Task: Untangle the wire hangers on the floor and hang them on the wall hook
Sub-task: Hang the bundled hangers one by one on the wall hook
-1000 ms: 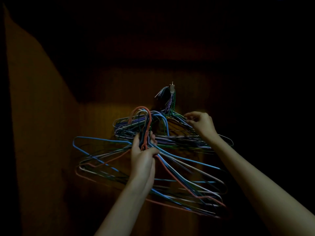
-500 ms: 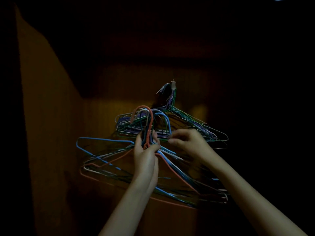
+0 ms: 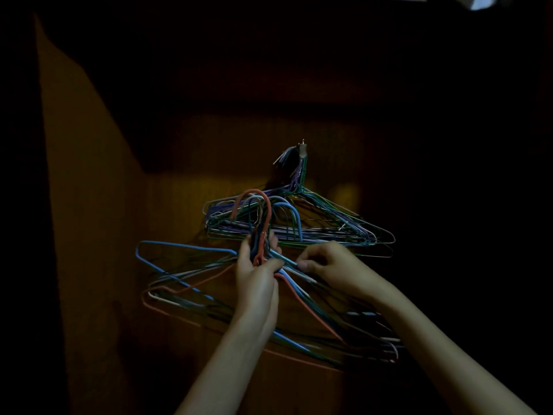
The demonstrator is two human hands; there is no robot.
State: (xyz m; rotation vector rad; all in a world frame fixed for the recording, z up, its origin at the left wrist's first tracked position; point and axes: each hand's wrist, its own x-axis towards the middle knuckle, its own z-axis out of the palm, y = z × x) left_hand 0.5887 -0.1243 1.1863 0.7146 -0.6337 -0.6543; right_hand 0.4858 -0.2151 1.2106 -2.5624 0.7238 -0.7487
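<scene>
Dim wooden wall (image 3: pixel 185 205). Wall hook (image 3: pixel 302 148) already loaded with hung hangers (image 3: pixel 329 229). Tangled hanger bundle (image 3: pixel 191 283) held up below hook, against wall. Left hand (image 3: pixel 257 274) fingers clenched round bundle necks, orange hook (image 3: pixel 254 202) topmost. Right hand (image 3: pixel 332 265) fingers pinching one wire just beside left thumb.

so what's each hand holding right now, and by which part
The left hand grips a bundle of wire hangers by their necks, just below the hooks. The right hand pinches one wire of that bundle beside it.
</scene>
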